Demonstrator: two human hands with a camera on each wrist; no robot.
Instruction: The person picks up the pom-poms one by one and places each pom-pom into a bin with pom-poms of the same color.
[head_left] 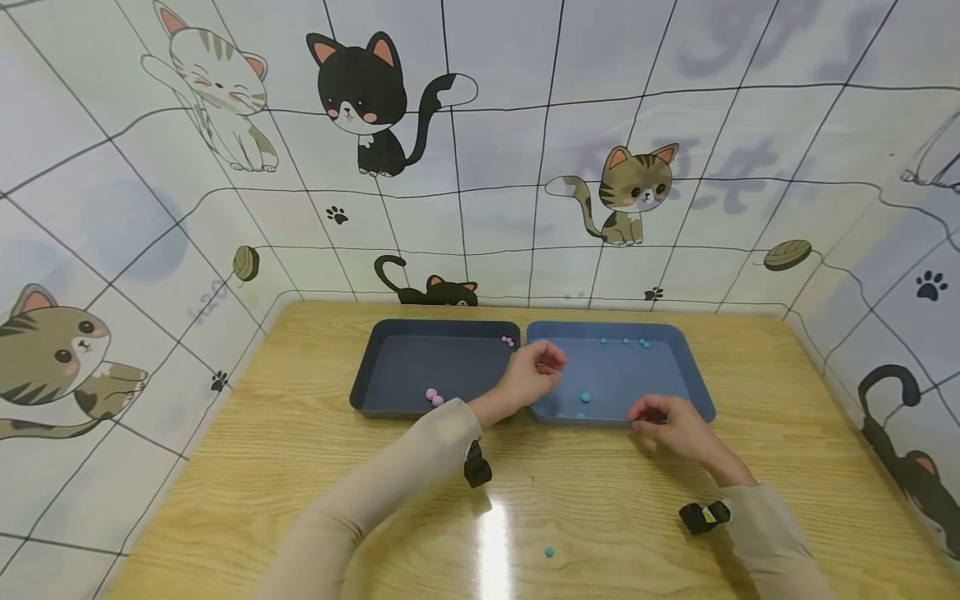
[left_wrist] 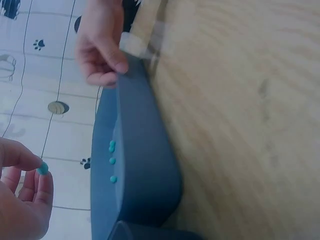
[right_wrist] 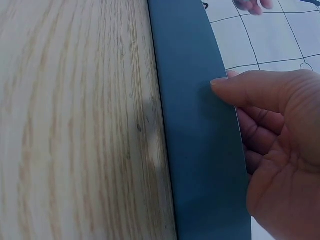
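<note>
My left hand (head_left: pixel 531 375) hovers over the left end of the blue tray (head_left: pixel 618 375). In the left wrist view, its thumb and fingers pinch a small teal bead (left_wrist: pixel 43 168). My right hand (head_left: pixel 675 425) grips the near rim of that tray, thumb outside and fingers curled inside, as the right wrist view shows. Inside the blue tray lie several teal beads, one (head_left: pixel 586 397) near the middle and others by the far wall. To its left, the dark tray (head_left: pixel 420 358) contains several pink beads (head_left: pixel 431 394), some near its front wall and smaller ones in the far right corner.
A loose teal bead (head_left: pixel 550 552) lies on the wooden table (head_left: pixel 420 517) near its front. Cat-patterned walls (head_left: pixel 495 167) enclose the table at the back and both sides. The two trays stand side by side.
</note>
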